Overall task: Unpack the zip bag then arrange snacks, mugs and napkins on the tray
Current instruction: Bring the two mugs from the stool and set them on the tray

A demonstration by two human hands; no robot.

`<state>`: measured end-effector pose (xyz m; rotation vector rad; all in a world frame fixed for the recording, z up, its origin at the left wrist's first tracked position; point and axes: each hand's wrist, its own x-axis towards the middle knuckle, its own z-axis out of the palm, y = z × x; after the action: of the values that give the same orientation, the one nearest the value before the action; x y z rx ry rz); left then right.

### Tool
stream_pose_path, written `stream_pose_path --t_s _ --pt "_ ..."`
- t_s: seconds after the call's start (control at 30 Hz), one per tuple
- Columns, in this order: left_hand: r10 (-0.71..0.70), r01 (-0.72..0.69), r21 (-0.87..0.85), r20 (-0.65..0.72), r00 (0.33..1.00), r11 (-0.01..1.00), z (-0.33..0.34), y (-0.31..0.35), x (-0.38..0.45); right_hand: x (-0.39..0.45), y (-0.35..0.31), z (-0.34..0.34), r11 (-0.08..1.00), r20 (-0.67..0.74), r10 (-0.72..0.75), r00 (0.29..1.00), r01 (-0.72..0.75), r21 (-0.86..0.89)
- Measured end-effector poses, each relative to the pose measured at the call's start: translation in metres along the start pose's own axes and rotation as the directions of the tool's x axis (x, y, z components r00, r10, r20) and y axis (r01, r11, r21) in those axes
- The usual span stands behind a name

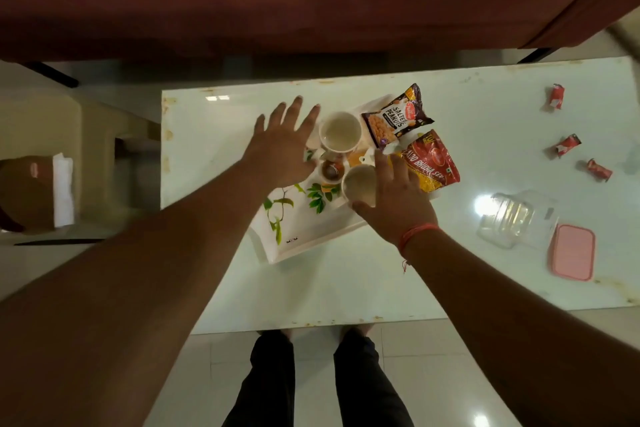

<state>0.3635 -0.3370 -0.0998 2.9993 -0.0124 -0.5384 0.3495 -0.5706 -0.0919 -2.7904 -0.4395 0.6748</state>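
Note:
A white tray with a leaf print (294,232) lies on the white table. On it stand two white mugs, one at the far side (340,132) and one nearer (360,184), plus a small cup with brown contents (331,170). A dark salted peanuts packet (398,118) and a red aloo bhujia packet (434,161) lie at the tray's right end. My left hand (284,146) hovers flat over the tray's left part, fingers spread. My right hand (398,198) rests by the nearer mug, thumb against its side, fingers apart. Napkins are not clearly visible.
Three small red wrapped snacks (568,146) lie at the table's right. A crumpled clear zip bag (516,218) and a pink-lidded box (573,251) sit near the right front. A brown sofa fills the far side. A side stand with white cloth (62,191) is at left.

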Motion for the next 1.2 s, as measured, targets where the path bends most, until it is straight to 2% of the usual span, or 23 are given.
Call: stream_pose_path --t_s 0.13,0.2,0.33,0.4,0.47,0.57,0.67,0.83,1.2 --pt "-0.104 0.104 -0.001 -0.021 0.994 0.995 0.006 -0.048 -0.045 -0.005 -0.01 -0.015 0.999 0.015 0.036 0.999 -0.036 -0.007" --pt "-0.157 0.157 0.003 -0.031 0.987 0.988 0.01 -0.074 -0.071 -0.004 -0.027 -0.018 0.999 -0.026 0.016 1.0 -0.018 -0.049" --pt "-0.26 0.258 -0.044 -0.033 0.965 0.965 0.016 -0.121 -0.12 0.004 -0.077 -0.008 0.978 -0.106 -0.158 0.982 0.14 -0.155" --pt "-0.281 0.278 -0.082 -0.027 0.959 0.957 0.017 -0.14 -0.14 0.015 -0.095 -0.004 0.941 -0.073 -0.245 0.967 0.219 -0.259" --pt "-0.295 0.291 -0.087 -0.032 0.955 0.953 0.017 -0.162 -0.159 0.032 -0.104 -0.002 0.892 -0.012 -0.272 0.962 0.247 -0.378" --pt "-0.298 0.291 -0.106 -0.061 0.953 0.951 0.017 -0.19 -0.179 0.061 -0.093 -0.011 0.832 0.142 -0.173 0.975 0.222 -0.509" --pt "-0.272 0.253 -0.16 -0.114 0.956 0.954 0.019 -0.207 -0.194 0.081 -0.09 -0.026 0.849 0.263 -0.077 0.962 0.202 -0.488" --pt "-0.282 0.262 -0.164 -0.107 0.953 0.951 0.03 -0.212 -0.205 0.095 -0.1 -0.036 0.806 0.258 -0.167 0.951 0.283 -0.52" --pt "-0.302 0.291 -0.13 -0.075 0.95 0.948 0.041 -0.192 -0.183 0.097 -0.1 -0.035 0.841 0.266 -0.09 0.96 0.216 -0.495"
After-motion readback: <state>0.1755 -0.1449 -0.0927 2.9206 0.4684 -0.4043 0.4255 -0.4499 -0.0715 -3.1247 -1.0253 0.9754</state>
